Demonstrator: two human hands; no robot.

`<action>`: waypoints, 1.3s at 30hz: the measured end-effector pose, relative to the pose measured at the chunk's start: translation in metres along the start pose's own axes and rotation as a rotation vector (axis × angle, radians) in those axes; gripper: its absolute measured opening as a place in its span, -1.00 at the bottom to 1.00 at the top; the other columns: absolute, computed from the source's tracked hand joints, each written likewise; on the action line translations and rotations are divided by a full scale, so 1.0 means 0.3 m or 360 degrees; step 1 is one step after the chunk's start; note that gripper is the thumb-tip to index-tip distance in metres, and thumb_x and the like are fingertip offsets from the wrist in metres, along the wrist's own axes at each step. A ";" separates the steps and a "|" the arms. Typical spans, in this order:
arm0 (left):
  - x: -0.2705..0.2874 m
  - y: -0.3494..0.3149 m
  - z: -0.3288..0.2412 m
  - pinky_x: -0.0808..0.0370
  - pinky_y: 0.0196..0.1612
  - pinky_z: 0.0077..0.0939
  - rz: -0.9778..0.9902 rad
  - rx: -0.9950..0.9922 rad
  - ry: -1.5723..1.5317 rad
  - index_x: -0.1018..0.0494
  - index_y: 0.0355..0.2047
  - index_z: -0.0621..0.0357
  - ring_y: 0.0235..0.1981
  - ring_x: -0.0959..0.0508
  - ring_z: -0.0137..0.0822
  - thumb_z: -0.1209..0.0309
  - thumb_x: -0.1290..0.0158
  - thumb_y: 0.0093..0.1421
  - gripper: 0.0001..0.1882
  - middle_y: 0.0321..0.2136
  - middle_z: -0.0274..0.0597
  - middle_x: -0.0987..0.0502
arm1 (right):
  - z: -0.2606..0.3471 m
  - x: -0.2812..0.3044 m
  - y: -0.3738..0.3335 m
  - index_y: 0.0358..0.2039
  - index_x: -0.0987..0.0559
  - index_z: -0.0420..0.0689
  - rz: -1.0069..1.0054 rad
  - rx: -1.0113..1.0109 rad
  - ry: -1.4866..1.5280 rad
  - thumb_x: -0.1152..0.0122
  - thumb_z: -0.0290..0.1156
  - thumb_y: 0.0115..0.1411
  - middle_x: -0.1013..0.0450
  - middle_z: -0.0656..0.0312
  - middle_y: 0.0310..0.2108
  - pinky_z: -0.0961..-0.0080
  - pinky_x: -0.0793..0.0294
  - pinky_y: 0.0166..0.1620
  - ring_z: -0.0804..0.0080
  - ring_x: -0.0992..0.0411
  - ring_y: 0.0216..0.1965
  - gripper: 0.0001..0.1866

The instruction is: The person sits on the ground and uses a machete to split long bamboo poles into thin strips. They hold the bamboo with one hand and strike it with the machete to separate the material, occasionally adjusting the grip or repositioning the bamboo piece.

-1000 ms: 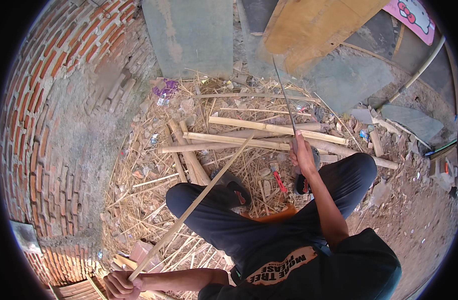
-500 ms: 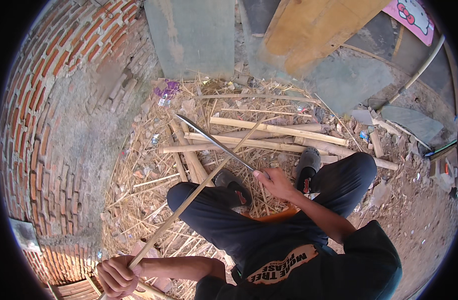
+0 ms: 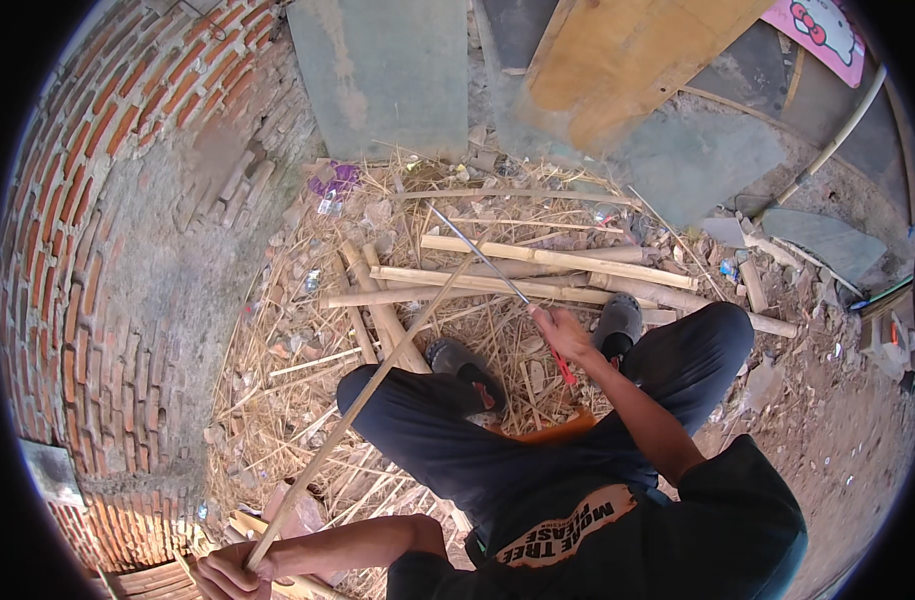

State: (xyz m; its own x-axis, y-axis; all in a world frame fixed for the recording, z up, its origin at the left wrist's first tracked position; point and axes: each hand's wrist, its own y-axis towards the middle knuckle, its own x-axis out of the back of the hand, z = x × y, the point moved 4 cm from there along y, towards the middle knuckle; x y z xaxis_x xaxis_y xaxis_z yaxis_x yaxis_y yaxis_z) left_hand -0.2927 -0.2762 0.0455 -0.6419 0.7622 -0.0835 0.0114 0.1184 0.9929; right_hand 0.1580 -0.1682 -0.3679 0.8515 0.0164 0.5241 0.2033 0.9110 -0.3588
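Bamboo strip (image 3: 312, 473) in my left hand (image 3: 232, 575), long blade (image 3: 502, 277) in my right hand (image 3: 562, 333)

Nearest, at the left, my left hand is closed around the near end of the strip. From there the strip slants far and to the right, passing above my left knee (image 3: 362, 388); I cannot tell whether it rests on it. An orange piece (image 3: 552, 430) shows between my thighs. Beyond it a red tool (image 3: 561, 368) lies on the straw litter (image 3: 522, 350), just below my right hand, which is wrapped around the grip of the blade. My grey shoes (image 3: 620, 320) stand to either side. The blade points far and to the left, and in view it crosses the strip near its far end; I cannot tell whether they touch.

Past my shoes, split bamboo lengths (image 3: 557, 262) lie mostly crosswise. Farther off, a purple scrap (image 3: 334, 178) lies to the left, near a grey-green panel (image 3: 382, 80); a brown board (image 3: 627, 70) is to the right. Along my left runs a brick wall (image 3: 87, 300).
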 end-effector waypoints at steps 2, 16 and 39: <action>-0.045 0.041 0.026 0.16 -0.71 -0.65 0.0049 0.0015 -0.0093 -0.03 -0.73 -0.11 -0.83 0.05 -0.70 0.23 0.07 0.45 -0.44 -0.80 -0.63 0.05 | -0.258 -0.001 0.119 -0.57 -0.52 -0.39 -0.0389 -0.0080 -0.0021 0.11 0.39 0.31 -0.39 -0.15 -0.66 0.00 -0.43 -0.28 -0.10 -0.52 -0.47 -0.09; 0.065 -0.116 -0.031 0.11 -0.73 -0.69 -0.0359 -0.0004 -0.0166 -0.04 -0.76 -0.13 -0.86 0.03 -0.68 0.17 0.02 0.38 -0.43 -0.86 -0.59 -0.03 | 0.026 0.110 0.045 0.11 -0.53 -0.33 -0.0332 -0.0309 0.1597 -0.21 0.26 0.24 -0.04 0.50 -0.74 0.59 -0.09 -0.65 0.67 -0.04 -0.77 -0.18; 0.425 -0.370 0.405 -0.30 0.35 -0.08 -0.1704 0.0579 0.0075 -0.11 0.29 0.34 0.30 -0.28 0.01 -0.25 -0.09 0.25 -0.04 0.25 0.21 -0.22 | 0.349 0.782 -0.021 -0.09 -0.53 -0.28 -0.0605 0.1337 0.3187 -0.04 -0.34 0.48 -0.10 0.53 -0.75 0.71 -0.18 -0.65 0.74 -0.07 -0.79 -0.76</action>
State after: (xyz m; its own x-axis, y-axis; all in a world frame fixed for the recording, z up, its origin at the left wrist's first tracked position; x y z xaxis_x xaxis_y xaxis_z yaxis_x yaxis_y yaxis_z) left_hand -0.2826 -0.1146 -0.0855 -0.4837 0.1338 -0.8649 -0.3439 0.8797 0.3284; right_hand 0.3060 -0.1269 -0.1618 0.1810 0.0246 -0.9832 0.7063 0.6924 0.1473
